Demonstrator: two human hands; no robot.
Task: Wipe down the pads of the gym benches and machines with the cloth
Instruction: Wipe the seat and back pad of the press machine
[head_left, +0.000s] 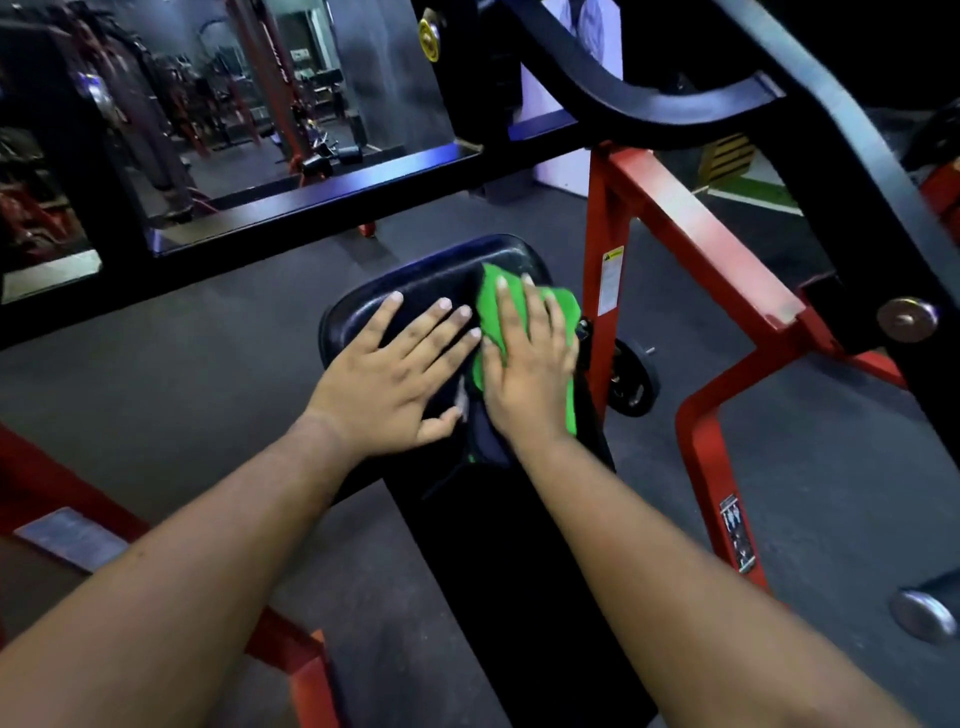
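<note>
Both forearms reach in from the near edge. Left hand (387, 371) flat on black pad (426, 280), fingers spread. Right hand (527, 364) presses green cloth (563, 306) on the pad's right side, fingers straight, slightly apart. Cloth looks soft, light, likely bunches; best pressed under a flat palm.

The bench pad (415, 280) looks like glossy black vinyl; the green cloth (506, 299) soft, matt fabric; the frame (691, 234) red painted metal; the floor (208, 364) dull, grainy rubber.
</note>
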